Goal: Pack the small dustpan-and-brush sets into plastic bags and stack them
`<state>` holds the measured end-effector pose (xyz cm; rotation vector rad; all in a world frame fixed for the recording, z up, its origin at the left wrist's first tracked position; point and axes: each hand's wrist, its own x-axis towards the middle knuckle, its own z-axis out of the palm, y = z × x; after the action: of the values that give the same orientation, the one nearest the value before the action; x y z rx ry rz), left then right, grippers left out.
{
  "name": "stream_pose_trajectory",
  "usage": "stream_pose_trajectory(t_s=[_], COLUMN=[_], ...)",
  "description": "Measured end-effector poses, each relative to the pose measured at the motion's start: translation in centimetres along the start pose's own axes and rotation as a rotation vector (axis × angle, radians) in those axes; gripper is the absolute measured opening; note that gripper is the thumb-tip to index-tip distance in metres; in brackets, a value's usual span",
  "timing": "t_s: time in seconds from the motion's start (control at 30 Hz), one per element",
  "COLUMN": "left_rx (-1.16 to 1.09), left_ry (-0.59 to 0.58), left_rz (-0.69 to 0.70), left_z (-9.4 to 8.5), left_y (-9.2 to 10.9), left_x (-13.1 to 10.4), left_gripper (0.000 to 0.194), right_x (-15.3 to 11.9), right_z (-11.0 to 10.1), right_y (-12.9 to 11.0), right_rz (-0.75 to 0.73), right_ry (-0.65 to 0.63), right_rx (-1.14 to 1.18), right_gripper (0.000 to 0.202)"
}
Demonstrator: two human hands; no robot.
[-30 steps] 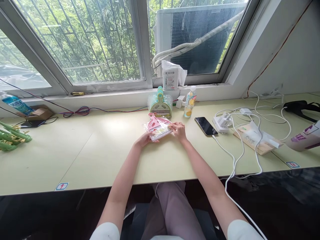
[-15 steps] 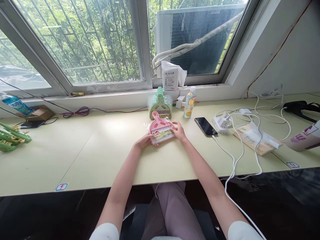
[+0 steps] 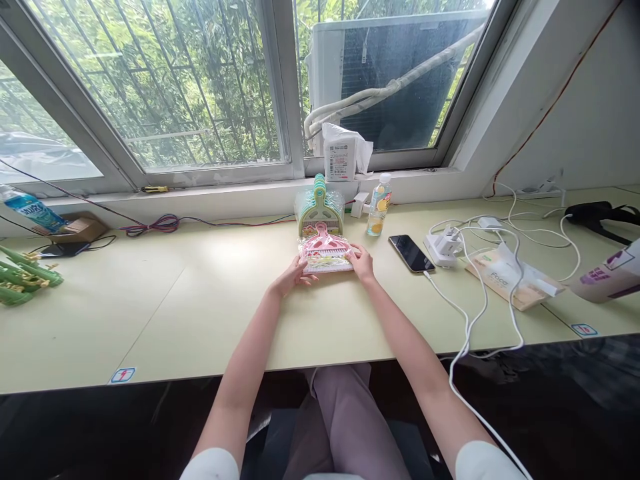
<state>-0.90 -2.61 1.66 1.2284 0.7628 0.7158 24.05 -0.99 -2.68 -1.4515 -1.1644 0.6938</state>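
A pink mini dustpan and brush set (image 3: 326, 253) in clear plastic wrap is held between both hands over the middle of the table. My left hand (image 3: 292, 276) grips its left lower corner, thumb on the front. At the right edge, my right hand (image 3: 361, 263) has its fingers closed on the wrapper. The pink handle points toward the window. Right behind it, several wrapped dustpan sets (image 3: 321, 212), green and teal, stand in a row against the sill and are partly covered by the pink one.
A juice bottle (image 3: 379, 205) and a phone (image 3: 412, 253) are to the right, then a charger block (image 3: 444, 247) with tangled white cables and a tissue pack (image 3: 515, 277). Another tissue pack (image 3: 341, 159) sits on the sill. Green stalks (image 3: 25, 277) lie far left.
The pink set has moved slightly away from me and right, straightening from its slant to face me squarely. Both hands have moved along with it.
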Motion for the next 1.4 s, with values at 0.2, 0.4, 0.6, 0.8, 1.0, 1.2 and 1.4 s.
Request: stream_pose_trajectory(t_s=[0.2,0.4,0.6,0.8,1.0,1.2,1.4], left_rx=[0.126,0.134,0.135,0.065,0.022,-0.069,-0.051], left_ry=[0.21,0.341,0.377,0.406,0.39,0.293,0.232], left_rz=[0.01,0.009,0.009,0.174,0.124,0.14,0.188], left_z=[0.0,-0.9,-0.8,-0.9,-1.0,-1.0,-0.3], left_y=[-0.4,-0.4,-0.4,-0.4,-0.1,0.1,-0.1], left_x=[0.3,0.9,0.9,1.1,0.8,0.7,0.6], left_gripper=[0.065,0.058,0.065,0.058,0.064,0.064,0.067], right_x=[-0.4,-0.6,-0.9,-1.3,-1.1,-1.0,-1.3], right_z=[0.4,0.8,0.9,1.1,1.4,1.2,0.9], right_y=[-0.2,-0.2,0.0,-0.6,-0.5,-0.7,-1.3], right_rz=[-0.056,-0.015,-0.033,-0.03,0.006,-0.021,0.005], right_ry=[-0.03,-0.208,-0.301,-0.321,-0.261,-0.291,-0.277], right_rx=[0.01,0.094,0.157,0.258,0.272,0.446,0.519], right_gripper=[0.051,0.068,0.085,0.086,0.087,0.058,0.06])
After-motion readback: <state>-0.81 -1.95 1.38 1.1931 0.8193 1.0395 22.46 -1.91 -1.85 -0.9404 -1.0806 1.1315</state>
